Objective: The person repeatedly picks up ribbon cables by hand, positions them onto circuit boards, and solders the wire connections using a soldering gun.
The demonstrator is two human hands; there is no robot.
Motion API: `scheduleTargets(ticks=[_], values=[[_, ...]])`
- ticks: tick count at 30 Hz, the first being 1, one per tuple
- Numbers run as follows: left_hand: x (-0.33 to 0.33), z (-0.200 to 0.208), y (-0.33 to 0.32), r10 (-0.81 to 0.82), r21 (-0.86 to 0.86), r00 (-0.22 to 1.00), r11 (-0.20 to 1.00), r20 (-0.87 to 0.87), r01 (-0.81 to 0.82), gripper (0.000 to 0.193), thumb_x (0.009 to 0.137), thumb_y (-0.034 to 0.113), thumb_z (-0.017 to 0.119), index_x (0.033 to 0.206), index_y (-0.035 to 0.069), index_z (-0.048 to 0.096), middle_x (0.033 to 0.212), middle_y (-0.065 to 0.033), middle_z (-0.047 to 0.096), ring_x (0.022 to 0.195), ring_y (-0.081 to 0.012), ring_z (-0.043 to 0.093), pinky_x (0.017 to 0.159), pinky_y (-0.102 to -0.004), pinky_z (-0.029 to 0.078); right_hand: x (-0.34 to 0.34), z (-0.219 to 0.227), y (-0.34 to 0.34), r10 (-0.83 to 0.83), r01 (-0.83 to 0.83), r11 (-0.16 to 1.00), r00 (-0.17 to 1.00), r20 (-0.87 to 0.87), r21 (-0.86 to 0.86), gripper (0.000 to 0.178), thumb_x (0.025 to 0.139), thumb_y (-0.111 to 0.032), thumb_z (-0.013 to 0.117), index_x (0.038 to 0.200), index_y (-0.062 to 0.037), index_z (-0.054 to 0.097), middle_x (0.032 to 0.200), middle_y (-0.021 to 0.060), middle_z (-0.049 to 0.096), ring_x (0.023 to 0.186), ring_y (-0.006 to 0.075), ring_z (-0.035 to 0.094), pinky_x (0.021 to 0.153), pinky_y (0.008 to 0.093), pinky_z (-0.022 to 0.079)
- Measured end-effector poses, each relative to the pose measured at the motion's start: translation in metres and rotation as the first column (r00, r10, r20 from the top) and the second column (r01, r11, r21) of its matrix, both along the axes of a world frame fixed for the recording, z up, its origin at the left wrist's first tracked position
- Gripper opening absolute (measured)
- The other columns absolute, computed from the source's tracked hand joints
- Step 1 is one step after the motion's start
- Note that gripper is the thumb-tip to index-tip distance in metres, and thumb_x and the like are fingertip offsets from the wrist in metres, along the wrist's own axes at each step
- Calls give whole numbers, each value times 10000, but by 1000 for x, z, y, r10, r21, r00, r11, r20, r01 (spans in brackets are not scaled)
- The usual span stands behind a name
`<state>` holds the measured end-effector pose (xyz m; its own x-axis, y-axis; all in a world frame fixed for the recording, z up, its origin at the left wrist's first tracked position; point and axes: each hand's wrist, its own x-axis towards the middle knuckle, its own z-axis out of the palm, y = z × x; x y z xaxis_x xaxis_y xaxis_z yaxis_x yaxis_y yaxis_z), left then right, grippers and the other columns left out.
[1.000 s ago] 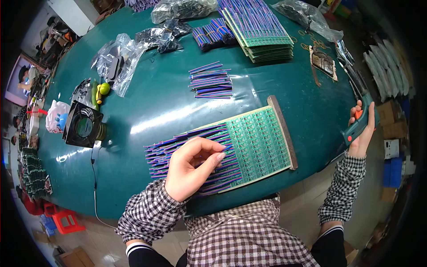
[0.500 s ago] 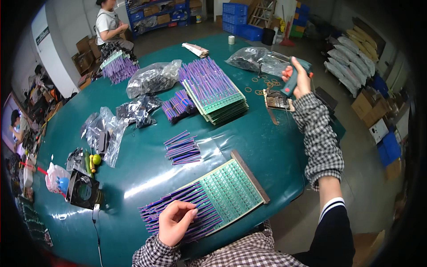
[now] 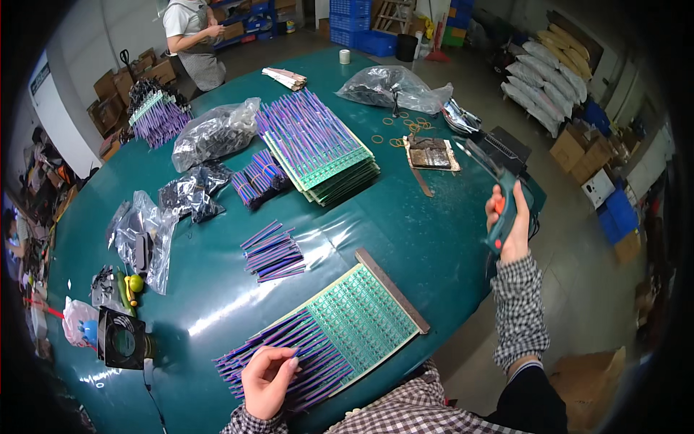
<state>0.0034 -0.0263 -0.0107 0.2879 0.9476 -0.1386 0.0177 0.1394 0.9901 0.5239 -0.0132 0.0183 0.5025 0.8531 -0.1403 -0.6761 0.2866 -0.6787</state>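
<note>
A green circuit board panel [image 3: 369, 318] lies before me, its left part covered by rows of purple and blue wires [image 3: 318, 362]. My left hand [image 3: 267, 380] is over these wires, thumb and forefinger pinched on what looks like a single wire; its end is mostly hidden by the fingertips. Out to the right, above the table edge, my right hand [image 3: 515, 228] grips a dark green soldering gun [image 3: 507, 217] with an orange-red trigger, its thin tip pointing up and left. A brown bar [image 3: 392, 291] runs along the panel's right edge. Loose wires [image 3: 273, 253] lie beyond the panel.
A stack of wired panels [image 3: 318, 152] stands farther back, beside bundled wires [image 3: 259, 177]. Rubber bands [image 3: 412, 126] and a tip-cleaning pad [image 3: 431, 154] lie right of it. Plastic bags [image 3: 217, 134] and a small black fan [image 3: 123, 338] occupy the left. A person [image 3: 194, 40] stands beyond the table.
My right hand has drawn the soldering gun back from beside the cleaning pad, toward me and rightward, turning its tip upward. The left hand keeps its pinch over the wires. The whole view has shifted slightly.
</note>
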Motion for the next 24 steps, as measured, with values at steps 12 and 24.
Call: scheduleTargets(ticks=[12, 24], values=[[173, 123, 158, -418, 175, 883, 873, -213, 455, 262, 1022, 222, 689, 1173, 10, 718, 819, 65, 576, 681, -22, 452, 570, -216, 356, -7, -87, -57, -108, 155, 979, 946, -305, 134, 457, 989, -547, 663, 1104, -108, 610, 835, -30, 634, 788, 99, 643, 541, 208, 530], [235, 59, 180, -568, 57, 808, 811, -156, 582, 250, 1007, 191, 719, 1189, 19, 722, 941, 10, 705, 827, -59, 638, 715, -220, 514, -5, -91, -54, -104, 132, 985, 967, -234, 107, 479, 998, -586, 625, 1105, -123, 561, 851, -45, 568, 829, 91, 595, 544, 226, 508]])
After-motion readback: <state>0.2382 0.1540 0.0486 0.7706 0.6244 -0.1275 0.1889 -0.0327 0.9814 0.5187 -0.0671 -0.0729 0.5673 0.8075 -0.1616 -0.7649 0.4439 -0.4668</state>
